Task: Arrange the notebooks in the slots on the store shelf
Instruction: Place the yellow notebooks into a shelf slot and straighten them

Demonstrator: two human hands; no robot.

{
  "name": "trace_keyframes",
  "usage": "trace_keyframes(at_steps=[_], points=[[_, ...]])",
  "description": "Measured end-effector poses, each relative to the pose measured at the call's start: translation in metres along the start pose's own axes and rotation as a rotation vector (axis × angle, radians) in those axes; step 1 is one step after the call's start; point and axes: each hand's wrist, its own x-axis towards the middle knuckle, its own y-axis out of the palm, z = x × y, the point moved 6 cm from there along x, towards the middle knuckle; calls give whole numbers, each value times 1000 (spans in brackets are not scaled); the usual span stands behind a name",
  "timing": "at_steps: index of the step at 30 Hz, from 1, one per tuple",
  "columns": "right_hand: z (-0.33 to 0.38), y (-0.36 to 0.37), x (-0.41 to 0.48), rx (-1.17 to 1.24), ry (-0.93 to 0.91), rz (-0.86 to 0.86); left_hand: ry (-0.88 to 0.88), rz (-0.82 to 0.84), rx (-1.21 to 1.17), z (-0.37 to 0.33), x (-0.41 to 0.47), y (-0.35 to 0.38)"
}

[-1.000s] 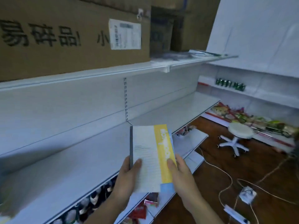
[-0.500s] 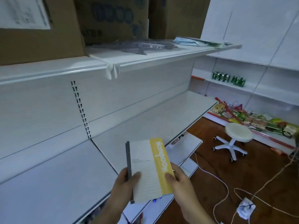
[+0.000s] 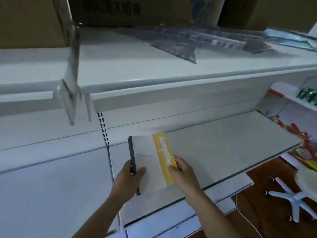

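Two white shelf boards fill most of the view: the lower shelf point(image 3: 223, 152), a broad flat board at about hand height, and the upper shelf point(image 3: 120, 54) above it. Brown cardboard boxes point(image 3: 25, 23) stand along the back of the upper shelf, and a heap of clear plastic pieces point(image 3: 197, 43) lies in front of them, towards the right. To the lower right is a wooden floor point(image 3: 257, 220) with the white star base of a stool point(image 3: 295, 200) on it. The notebook point(image 3: 149, 162) is held above the lower shelf, near its left end and just right of the slotted upright strip point(image 3: 103, 129). It is white with a yellow band down its right side and a dark spine on its left, and it stands tilted with its top edge towards the back panel. Whether more than one book is in the grip cannot be told. The left hand point(image 3: 127, 182) clamps the spine side, thumb on the cover. The right hand point(image 3: 184, 176) grips the yellow edge, thumb on the band. The hands are apart, one on each side. Coloured snack packets point(image 3: 305, 148) lie on a low shelf at far right, green cans point(image 3: 308, 97) stand on a shelf above them, and a thin white cable point(image 3: 247, 219) trails across the floor.
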Motion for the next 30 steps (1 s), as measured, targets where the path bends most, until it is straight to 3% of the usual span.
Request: trace_keyframes(at_steps=[7, 15, 21, 27, 30], points=[[-19, -70, 51, 30, -19, 71, -31, -68, -81, -26, 20, 75], [-66, -270, 123, 69, -55, 21, -113, -100, -365, -102, 44, 264], [-108, -380, 164, -26, -39, 4, -75, -115, -219, -151, 53, 376], [-91, -428, 207, -166, -112, -17, 7, -163, -58, -203, 92, 414], [-77, -440, 239, -446, -217, 39, 3, -120, 206, -208, 118, 424]])
